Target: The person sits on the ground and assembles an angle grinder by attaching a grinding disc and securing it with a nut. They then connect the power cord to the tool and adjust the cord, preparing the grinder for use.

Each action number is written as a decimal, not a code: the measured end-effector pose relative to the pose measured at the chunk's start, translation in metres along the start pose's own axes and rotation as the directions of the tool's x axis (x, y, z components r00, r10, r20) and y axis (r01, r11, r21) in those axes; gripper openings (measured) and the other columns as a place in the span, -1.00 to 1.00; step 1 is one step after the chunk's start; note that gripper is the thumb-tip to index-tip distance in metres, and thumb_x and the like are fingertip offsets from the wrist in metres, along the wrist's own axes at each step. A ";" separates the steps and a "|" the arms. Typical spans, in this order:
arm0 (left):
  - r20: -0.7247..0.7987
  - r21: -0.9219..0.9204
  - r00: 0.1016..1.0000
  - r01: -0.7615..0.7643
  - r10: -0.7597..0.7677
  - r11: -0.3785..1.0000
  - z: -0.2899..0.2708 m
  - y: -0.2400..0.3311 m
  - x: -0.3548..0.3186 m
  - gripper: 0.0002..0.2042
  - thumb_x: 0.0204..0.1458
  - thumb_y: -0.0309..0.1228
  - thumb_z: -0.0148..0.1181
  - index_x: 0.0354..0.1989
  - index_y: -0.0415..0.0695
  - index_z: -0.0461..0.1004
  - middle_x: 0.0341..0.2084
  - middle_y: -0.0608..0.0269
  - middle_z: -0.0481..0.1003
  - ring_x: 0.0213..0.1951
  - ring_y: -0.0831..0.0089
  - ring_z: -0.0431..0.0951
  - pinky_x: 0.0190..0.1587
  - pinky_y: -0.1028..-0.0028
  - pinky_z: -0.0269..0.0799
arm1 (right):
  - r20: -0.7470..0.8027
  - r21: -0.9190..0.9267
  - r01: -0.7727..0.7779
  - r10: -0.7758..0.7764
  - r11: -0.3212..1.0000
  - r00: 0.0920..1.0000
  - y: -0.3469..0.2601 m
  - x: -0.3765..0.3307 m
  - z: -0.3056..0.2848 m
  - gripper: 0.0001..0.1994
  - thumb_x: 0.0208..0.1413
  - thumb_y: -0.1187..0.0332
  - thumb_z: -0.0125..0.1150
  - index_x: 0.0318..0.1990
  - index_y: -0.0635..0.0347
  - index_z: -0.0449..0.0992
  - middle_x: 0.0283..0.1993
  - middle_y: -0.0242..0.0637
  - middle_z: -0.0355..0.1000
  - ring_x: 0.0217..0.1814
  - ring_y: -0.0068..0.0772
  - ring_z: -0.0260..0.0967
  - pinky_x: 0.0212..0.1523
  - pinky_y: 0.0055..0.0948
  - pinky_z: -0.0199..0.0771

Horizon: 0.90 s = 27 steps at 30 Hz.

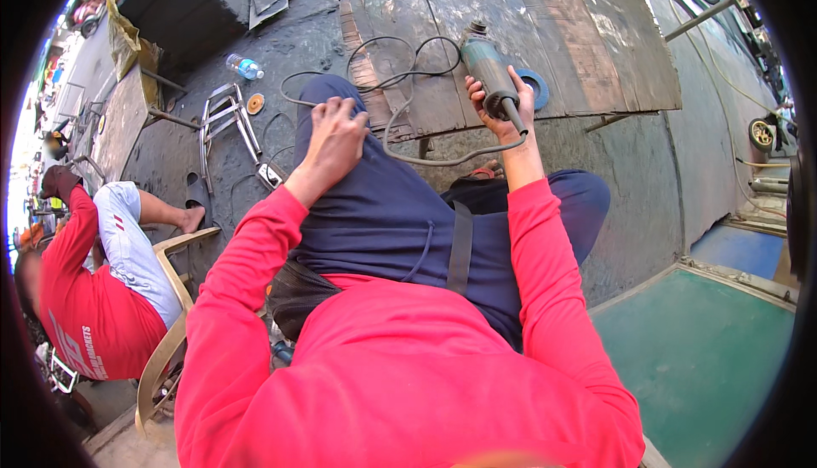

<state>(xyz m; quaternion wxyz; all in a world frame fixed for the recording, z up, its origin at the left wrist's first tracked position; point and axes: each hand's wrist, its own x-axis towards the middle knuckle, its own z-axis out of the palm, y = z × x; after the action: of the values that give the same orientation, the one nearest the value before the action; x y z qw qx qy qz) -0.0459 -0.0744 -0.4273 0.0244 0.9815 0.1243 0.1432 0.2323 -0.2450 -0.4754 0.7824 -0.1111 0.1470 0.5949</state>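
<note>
In my right hand is an angle grinder with a worn teal and dark body. My fingers close around its rear end, near the cord sleeve, and its head points away from me over the wooden board. Its dark cord loops down from the handle and then left across my knee and the board. My left hand rests on my left knee, its fingers bent, slightly apart and holding no tool. A blue ring-shaped disc lies on the board just beyond my right hand, partly hidden by it.
A low, worn wooden board stands ahead. On the dark ground to the left are a metal frame, a plastic bottle and a round tan disc. A person in red sits at far left by a tan chair.
</note>
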 end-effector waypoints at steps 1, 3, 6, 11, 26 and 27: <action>0.068 0.037 0.998 -0.009 0.006 0.999 0.009 0.000 0.004 -0.77 -0.09 -0.42 0.25 -0.23 -0.22 0.58 -0.12 -0.04 0.41 0.04 0.08 0.33 0.08 0.06 0.20 | 0.029 -0.026 -0.019 0.020 0.999 0.999 0.000 -0.001 -0.001 -0.25 0.21 -0.02 0.02 0.19 0.58 -0.02 -0.03 0.12 0.21 -0.20 -0.19 0.36 -0.29 -0.35 0.51; 0.206 0.111 0.978 0.006 -0.028 0.994 0.020 -0.002 0.010 -0.80 -0.12 -0.42 0.27 -0.29 -0.21 0.60 -0.11 -0.05 0.39 0.05 0.08 0.31 0.08 0.05 0.16 | 0.029 -0.096 -0.006 0.009 0.995 1.000 -0.002 -0.001 -0.003 -0.25 0.21 -0.03 0.02 0.19 0.59 -0.01 -0.03 0.12 0.21 -0.20 -0.19 0.36 -0.29 -0.35 0.51; 0.299 0.179 0.950 0.035 -0.088 0.983 0.025 -0.003 0.018 -0.86 -0.13 -0.43 0.26 -0.37 -0.17 0.62 -0.16 0.00 0.39 0.01 0.12 0.30 0.03 0.11 0.14 | 0.037 -0.164 -0.026 0.033 0.986 0.999 -0.007 -0.003 -0.007 -0.25 0.22 -0.06 -0.02 0.18 0.59 0.02 -0.04 0.12 0.24 -0.22 -0.17 0.38 -0.30 -0.33 0.53; 0.211 -0.037 0.973 0.105 -0.095 0.994 0.001 -0.002 0.018 -0.91 -0.14 -0.48 0.26 -0.42 -0.17 0.62 -0.25 0.02 0.41 -0.08 0.10 0.37 -0.06 0.15 0.23 | -0.010 -0.492 0.027 -0.037 0.870 0.999 -0.012 -0.010 -0.007 -0.28 0.24 -0.11 -0.09 0.10 0.58 0.21 -0.11 0.15 0.39 -0.29 -0.14 0.49 -0.35 -0.33 0.59; -0.196 -0.904 0.768 0.099 -0.610 0.415 -0.147 -0.123 -0.006 -0.89 0.14 -0.59 0.12 -0.21 -0.26 0.55 -0.37 0.29 0.53 -0.27 0.60 0.50 -0.13 0.58 0.39 | -0.100 -0.578 0.039 -0.119 0.815 0.988 -0.009 -0.012 -0.009 -0.30 0.25 -0.13 -0.12 0.08 0.53 0.26 -0.20 0.09 0.40 -0.32 -0.16 0.46 -0.39 -0.31 0.56; -0.168 -0.907 0.806 0.099 -0.567 0.410 -0.151 -0.129 -0.010 -0.90 0.15 -0.58 0.11 -0.22 -0.26 0.53 -0.39 0.31 0.51 -0.25 0.59 0.50 -0.10 0.59 0.36 | -0.081 -0.582 0.043 -0.111 0.812 0.991 -0.009 -0.012 -0.009 -0.30 0.25 -0.13 -0.12 0.08 0.53 0.25 -0.20 0.08 0.40 -0.32 -0.16 0.46 -0.39 -0.31 0.55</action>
<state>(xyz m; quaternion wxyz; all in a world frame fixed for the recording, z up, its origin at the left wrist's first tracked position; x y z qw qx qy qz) -0.1292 0.0494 -0.2962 0.5136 0.7203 0.2365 0.4017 0.2372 -0.2618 -0.4797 0.7255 -0.3826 -0.0021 0.5721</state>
